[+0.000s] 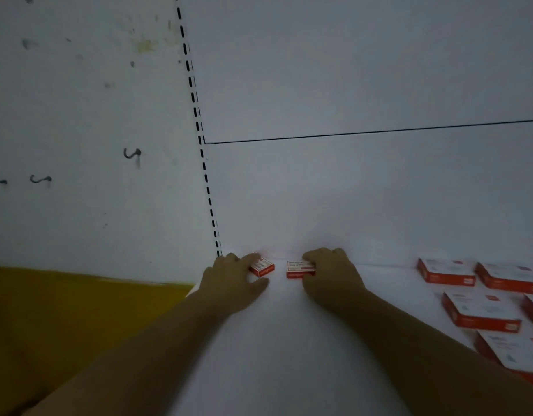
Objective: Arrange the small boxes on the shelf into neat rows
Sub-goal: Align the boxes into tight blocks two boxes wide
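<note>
Two small red-and-white boxes lie at the back left of the white shelf [277, 340], close to the rear panel. My left hand [232, 280] holds the left small box [263, 268], which sits turned at an angle, with fingers over its top and the thumb at its front. My right hand [331, 276] grips the right small box [298, 269], which lies square to the rear panel; its fingers cover the box's right end. A narrow gap separates the two boxes.
Several larger red-and-white boxes [481, 310] lie in loose rows at the right of the shelf. A slotted upright [205, 175] runs up the back corner. Left of it is a white wall with hooks [131, 154] and a yellow surface [64, 310] below.
</note>
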Demonstrator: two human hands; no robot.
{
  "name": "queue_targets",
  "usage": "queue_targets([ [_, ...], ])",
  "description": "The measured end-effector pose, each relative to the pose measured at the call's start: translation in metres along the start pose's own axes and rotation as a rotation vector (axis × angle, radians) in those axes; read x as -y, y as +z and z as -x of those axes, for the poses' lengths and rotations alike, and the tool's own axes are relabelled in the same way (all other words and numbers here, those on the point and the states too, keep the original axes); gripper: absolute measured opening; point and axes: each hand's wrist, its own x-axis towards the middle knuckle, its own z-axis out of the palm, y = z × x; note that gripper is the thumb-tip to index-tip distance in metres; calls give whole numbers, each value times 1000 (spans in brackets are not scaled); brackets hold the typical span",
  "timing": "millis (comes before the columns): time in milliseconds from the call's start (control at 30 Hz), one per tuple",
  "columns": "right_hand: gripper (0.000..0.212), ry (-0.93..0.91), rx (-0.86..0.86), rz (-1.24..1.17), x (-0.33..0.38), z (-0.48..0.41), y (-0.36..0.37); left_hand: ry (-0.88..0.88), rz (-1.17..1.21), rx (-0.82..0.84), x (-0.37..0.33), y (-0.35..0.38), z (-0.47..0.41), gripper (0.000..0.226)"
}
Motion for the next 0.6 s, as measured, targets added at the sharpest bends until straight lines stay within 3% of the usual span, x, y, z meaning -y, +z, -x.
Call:
queue_targets([
  [233,39,89,-6,9,-1,-1,1,14,84,-60,-6,12,-14,64],
  [433,28,125,-4,-65,1,1,-4,150,280,-7,-1,4,-11,36],
  [600,26,89,9,-163,1,5,-10,78,248,36,6,-2,-16,69],
])
